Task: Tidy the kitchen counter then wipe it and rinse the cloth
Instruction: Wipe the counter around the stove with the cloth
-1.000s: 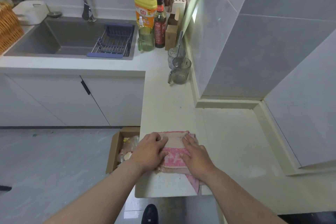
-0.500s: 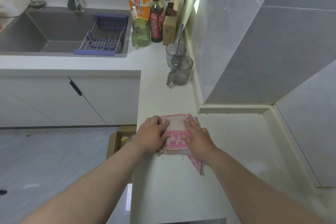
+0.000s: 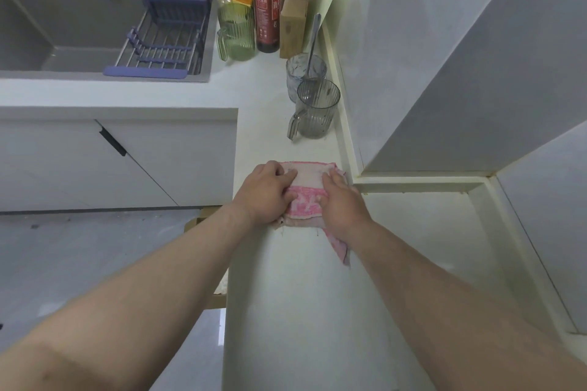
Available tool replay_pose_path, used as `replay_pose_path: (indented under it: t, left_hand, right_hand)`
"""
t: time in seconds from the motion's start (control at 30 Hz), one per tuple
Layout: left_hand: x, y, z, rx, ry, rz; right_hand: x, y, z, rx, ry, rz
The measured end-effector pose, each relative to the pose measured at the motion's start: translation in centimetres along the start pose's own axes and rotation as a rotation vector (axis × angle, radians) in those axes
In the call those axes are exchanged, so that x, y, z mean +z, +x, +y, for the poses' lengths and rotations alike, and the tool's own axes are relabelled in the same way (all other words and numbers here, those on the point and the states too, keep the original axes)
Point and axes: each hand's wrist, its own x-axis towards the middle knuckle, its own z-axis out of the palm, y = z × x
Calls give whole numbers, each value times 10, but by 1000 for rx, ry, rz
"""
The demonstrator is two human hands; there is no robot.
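**Both hands flat on the pink cloth, nearer the mug**

You press a folded cloth (image 3: 309,198) onto the smooth white table (image 3: 301,295). It is soft towelling, white at the far end and pink patterned at the near end, with a frayed near edge and one loose corner trailing under your right wrist. Your left hand (image 3: 265,197) covers its left side and your right hand (image 3: 341,205) its right, fingers laid out flat and gripping nothing. The cloth lies just short of the ribbed, see-through grey mug (image 3: 316,109), its right edge against the wall's pale ledge. Half a second ago the cloth and both hands lay farther from that mug. Well to the mug's left, a blue wire rack (image 3: 165,41) sits in the grey sink (image 3: 63,25).
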Motion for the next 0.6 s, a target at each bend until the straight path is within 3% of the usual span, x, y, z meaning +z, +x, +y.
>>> replay_pose_path:
  t: [0.6]
  left_hand:
    - [15,-64,1,25,-110,-22]
  right_hand:
    - [8,-64,14,-119,37,-57]
